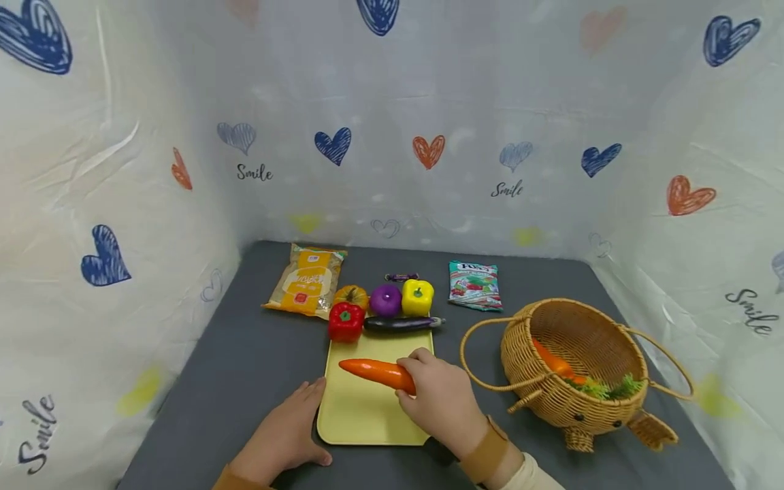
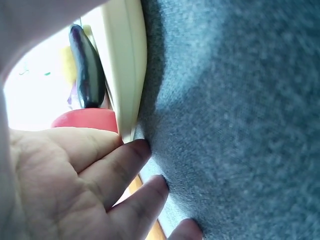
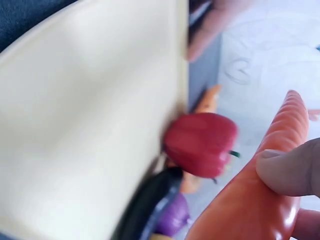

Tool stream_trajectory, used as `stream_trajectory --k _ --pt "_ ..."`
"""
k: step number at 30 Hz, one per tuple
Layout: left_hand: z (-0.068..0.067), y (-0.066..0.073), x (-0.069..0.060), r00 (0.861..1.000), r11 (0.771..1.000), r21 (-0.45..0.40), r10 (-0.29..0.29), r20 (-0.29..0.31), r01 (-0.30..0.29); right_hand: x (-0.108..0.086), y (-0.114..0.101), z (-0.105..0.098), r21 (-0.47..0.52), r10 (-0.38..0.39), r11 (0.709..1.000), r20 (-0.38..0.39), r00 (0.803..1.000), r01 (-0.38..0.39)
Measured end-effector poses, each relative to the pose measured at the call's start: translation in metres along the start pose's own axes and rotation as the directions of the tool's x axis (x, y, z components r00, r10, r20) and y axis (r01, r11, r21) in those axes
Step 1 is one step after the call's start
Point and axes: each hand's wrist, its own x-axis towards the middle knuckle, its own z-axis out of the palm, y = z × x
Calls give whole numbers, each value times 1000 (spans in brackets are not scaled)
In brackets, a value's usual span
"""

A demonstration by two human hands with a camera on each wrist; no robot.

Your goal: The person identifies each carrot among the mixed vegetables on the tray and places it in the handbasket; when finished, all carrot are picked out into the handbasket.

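An orange carrot (image 1: 378, 372) is held by its thick end in my right hand (image 1: 446, 398), above the pale yellow tray (image 1: 367, 415). In the right wrist view, the thumb presses along the carrot (image 3: 250, 200), whose tapered tip points away. My left hand (image 1: 284, 429) lies on the table at the tray's left edge, its fingers stretched out and the fingertips at the rim. The left wrist view shows that palm with nothing in it. A red bell pepper (image 1: 346, 322) and an eggplant (image 1: 401, 324) lie at the tray's far end.
Behind them stand a small pumpkin (image 1: 352, 295), a purple onion-like vegetable (image 1: 386, 301) and a yellow bell pepper (image 1: 418, 298). Farther back lie a grain bag (image 1: 306, 280), a small dark wrapper (image 1: 401, 277) and a green snack packet (image 1: 474, 286). A wicker basket (image 1: 520, 354) holding another carrot (image 1: 551, 358) stands at right.
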Motion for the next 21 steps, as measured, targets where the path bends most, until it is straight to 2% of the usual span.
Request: stream_trajectory --k 3,7,14,21 --pt "0 -3 -2 1000 1000 -6 -25 -8 25 -5 -1 -13 -10 -31 999 -40 999 31" --pt "1 -3 1 999 999 1 -49 8 49 -14 4 -30 -34 -39 999 -113 993 35" --pt "3 -3 6 998 998 14 -56 24 55 -29 22 -59 -72 1 997 -206 978 -17" --pt "0 -2 11 998 999 2 -35 43 35 -44 52 -84 -98 69 990 -314 947 -105"
